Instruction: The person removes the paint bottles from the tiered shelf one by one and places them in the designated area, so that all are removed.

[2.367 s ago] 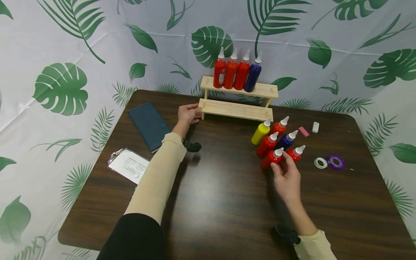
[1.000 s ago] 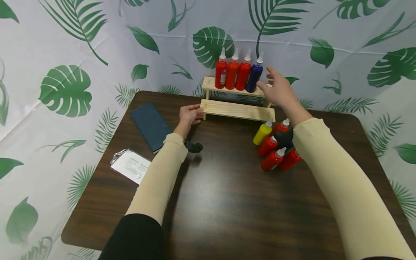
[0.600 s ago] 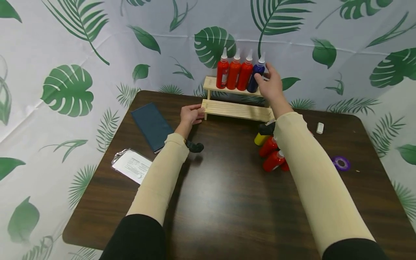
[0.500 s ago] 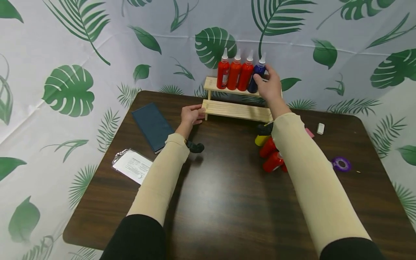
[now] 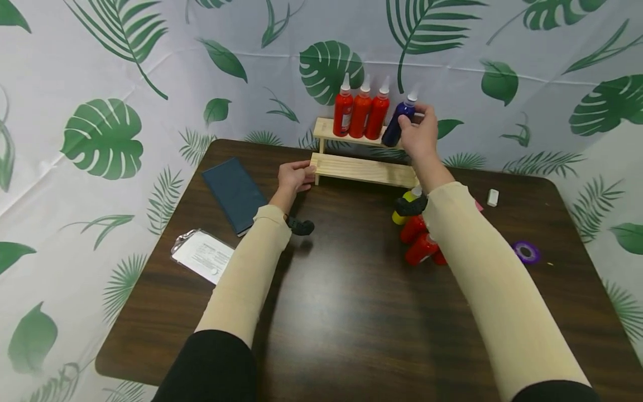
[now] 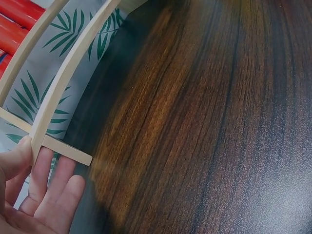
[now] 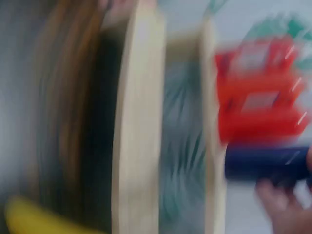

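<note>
Leaf-print cloth [image 5: 251,28]: spread behind a dark wooden table [image 5: 346,312].
Blue bottle [image 5: 399,124]: tilted at the right end of the upper level of the wooden rack [image 5: 364,170], beside three red bottles [image 5: 360,116]; base touching or lifted, impossible to tell.
Right hand [image 5: 422,134]: clamped on the blue bottle, thumb opposite fingers.
Left hand [image 5: 294,176]: clamped on the rack's left end, lower level.
Bottle feel: likely light, smooth, slippery, soft enough to give; best held round the middle, clear of the white nozzle [image 5: 413,96].
</note>
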Tool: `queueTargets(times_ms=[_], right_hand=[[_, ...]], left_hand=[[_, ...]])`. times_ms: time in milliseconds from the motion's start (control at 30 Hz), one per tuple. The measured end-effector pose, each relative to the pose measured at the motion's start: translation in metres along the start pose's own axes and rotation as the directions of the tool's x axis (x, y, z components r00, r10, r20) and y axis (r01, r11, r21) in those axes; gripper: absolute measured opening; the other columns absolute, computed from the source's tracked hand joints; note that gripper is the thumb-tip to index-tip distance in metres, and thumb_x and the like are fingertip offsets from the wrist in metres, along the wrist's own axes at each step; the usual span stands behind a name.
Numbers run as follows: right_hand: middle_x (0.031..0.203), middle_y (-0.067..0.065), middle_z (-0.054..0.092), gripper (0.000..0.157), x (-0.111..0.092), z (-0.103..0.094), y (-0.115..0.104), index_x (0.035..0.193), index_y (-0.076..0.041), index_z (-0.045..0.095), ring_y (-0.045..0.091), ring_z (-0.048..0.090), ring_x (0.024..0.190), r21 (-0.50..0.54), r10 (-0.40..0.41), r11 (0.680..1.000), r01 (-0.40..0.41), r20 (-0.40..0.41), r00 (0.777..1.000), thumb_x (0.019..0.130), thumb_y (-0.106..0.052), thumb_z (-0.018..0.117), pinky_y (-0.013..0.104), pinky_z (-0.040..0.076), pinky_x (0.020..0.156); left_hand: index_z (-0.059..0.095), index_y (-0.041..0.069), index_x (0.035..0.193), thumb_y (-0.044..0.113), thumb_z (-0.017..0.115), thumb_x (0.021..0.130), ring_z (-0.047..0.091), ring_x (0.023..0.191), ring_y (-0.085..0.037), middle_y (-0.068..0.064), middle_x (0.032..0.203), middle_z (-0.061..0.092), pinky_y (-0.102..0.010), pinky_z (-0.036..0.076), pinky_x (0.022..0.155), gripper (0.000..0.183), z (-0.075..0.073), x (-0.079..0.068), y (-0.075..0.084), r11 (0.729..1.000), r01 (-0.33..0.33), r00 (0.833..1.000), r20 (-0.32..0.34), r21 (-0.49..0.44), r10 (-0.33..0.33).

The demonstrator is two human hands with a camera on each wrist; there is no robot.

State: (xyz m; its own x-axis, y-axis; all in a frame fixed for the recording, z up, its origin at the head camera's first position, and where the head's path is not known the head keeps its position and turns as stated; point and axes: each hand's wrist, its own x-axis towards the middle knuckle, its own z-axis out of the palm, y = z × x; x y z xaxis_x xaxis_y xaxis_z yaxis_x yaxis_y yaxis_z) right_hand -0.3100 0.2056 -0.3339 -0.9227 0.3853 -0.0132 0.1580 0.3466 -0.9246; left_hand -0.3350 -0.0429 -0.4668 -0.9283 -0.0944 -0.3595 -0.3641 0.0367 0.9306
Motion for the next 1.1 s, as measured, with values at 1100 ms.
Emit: queueTargets(times_ms=[1100], right_hand=[[0.139,0.02,0.046,0.043,-0.112,0.022,0.128,0.135,-0.001,0.041,0.032,0.048,0.127,-0.019,-0.247,0.967,0.253,0.165,0.955,0.096,-0.007,0.057,0.043,0.04,0.105]], left_hand=[[0.072,0.015,0.113,0.021,0.07,0.089,0.071,0.08,-0.016,-0.008,0.092,0.074,-0.031,0.058,0.067,0.026,0.001,-0.002,0.003,1.0,0.006,0.999,-0.032,0.011,-0.005]])
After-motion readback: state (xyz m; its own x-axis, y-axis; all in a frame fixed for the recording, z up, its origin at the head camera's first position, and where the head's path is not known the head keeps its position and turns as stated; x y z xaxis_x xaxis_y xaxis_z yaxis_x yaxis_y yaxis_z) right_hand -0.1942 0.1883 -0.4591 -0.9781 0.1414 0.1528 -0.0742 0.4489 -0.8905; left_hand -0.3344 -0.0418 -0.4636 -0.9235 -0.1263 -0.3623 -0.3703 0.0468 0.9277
